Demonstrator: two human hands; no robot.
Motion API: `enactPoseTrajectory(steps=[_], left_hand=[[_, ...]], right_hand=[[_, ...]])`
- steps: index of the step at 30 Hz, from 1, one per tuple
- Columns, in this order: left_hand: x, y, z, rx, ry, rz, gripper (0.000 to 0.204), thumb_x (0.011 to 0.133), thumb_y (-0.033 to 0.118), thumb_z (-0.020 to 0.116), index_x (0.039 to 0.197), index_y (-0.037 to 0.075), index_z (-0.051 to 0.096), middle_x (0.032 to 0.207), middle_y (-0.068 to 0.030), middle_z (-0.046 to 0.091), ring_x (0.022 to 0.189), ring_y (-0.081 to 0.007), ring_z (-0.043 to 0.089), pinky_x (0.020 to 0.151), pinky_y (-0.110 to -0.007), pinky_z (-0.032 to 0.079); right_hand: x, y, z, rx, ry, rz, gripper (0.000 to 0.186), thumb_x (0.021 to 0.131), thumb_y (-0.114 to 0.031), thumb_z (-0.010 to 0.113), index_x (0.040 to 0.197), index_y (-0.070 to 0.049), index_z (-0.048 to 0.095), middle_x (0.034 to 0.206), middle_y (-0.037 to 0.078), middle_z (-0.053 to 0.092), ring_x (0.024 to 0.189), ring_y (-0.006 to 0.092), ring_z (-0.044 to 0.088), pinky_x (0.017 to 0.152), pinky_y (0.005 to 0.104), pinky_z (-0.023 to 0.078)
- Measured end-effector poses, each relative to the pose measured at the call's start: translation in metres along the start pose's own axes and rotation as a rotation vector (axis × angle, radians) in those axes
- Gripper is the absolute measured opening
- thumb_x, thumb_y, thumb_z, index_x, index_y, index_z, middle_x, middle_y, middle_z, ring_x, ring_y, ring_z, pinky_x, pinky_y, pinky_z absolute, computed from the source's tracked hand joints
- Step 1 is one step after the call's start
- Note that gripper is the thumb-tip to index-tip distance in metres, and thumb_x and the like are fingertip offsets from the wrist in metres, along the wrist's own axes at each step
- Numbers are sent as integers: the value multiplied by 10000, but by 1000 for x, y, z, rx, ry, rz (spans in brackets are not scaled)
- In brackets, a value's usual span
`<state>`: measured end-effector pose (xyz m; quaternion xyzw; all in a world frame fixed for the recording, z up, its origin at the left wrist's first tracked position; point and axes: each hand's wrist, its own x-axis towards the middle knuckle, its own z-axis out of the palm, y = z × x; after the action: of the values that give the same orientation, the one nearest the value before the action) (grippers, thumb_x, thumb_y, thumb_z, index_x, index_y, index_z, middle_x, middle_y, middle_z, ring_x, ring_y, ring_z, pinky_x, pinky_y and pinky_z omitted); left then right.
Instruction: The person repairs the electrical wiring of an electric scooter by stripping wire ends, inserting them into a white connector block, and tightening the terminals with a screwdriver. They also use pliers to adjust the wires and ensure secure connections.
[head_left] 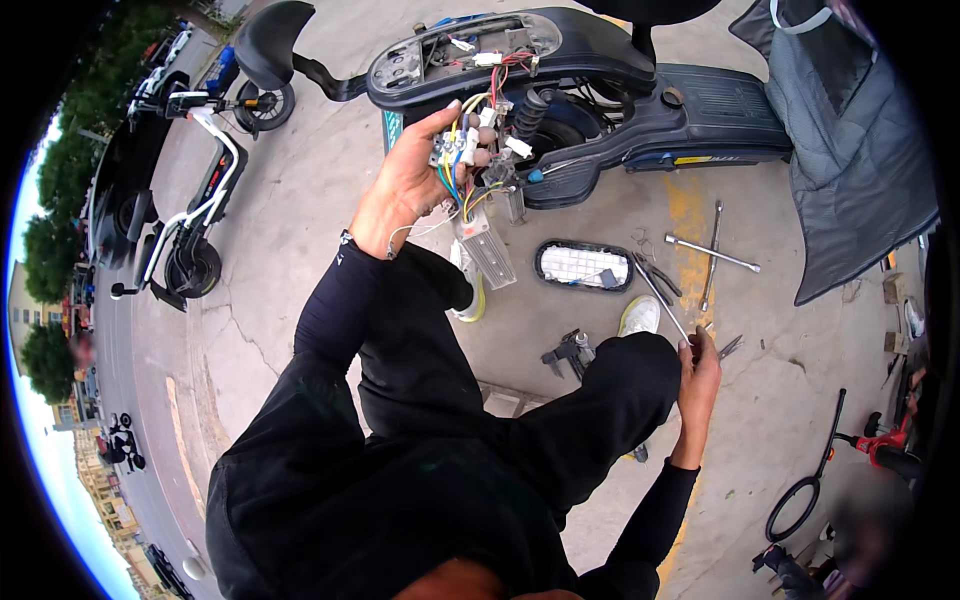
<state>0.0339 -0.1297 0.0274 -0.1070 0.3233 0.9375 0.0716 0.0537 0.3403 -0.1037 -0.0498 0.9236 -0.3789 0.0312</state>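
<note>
My left hand [408, 178] is closed around a bunch of coloured wires with a white connector block [455, 148]. Below them hangs a silver finned controller box [487, 256], joined by wires. Just beyond stands a black electric scooter [715, 112], its rear compartment [487, 48] uncovered with loose wires and plugs showing. Low on the right, my right hand [700, 375] grips the near end of a long thin metal-shafted tool [662, 302]. Its handle is hidden in my fingers, and its far end lies by the pliers [657, 278].
An oval black cover with a white inside [582, 266] lies between my feet and the scooter. A cross-shaped wrench [712, 254] and more tools [572, 352] are on the ground. Left stands a white scooter [205, 190]; a grey padded cover [850, 150] hangs at right.
</note>
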Motion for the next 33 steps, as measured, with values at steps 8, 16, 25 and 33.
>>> enactPoseTrajectory(steps=[8,16,25,33], left_hand=[[34,-68,97,-28,223,187,289,1060,258,400,1122,6,526,1125,-212,651,1031,-324,679,794,-354,598],[98,-96,124,58,293,436,238,1012,190,511,1147,3,454,978,-71,545,833,-118,541,749,-279,486],[12,-139,64,555,189,663,459,986,92,533,1393,-32,362,1408,-151,399,1359,-232,402,1019,-358,449],[60,-59,-23,1201,563,552,639,844,330,707,1302,-51,476,1234,-246,577,1143,-344,590,973,-419,465]], right_hand=[[84,-224,21,181,-532,-504,859,728,-237,855,1422,3,410,1254,197,588,1136,307,577,987,413,459],[149,-213,22,344,-383,-383,545,708,-129,861,1173,3,609,989,78,683,923,161,615,838,303,488],[190,-206,2,527,81,-286,439,731,-105,874,1088,11,646,982,70,685,898,131,613,849,274,481],[193,-210,15,607,124,-269,471,723,-107,878,1112,28,650,1007,84,681,899,138,614,843,268,475]])
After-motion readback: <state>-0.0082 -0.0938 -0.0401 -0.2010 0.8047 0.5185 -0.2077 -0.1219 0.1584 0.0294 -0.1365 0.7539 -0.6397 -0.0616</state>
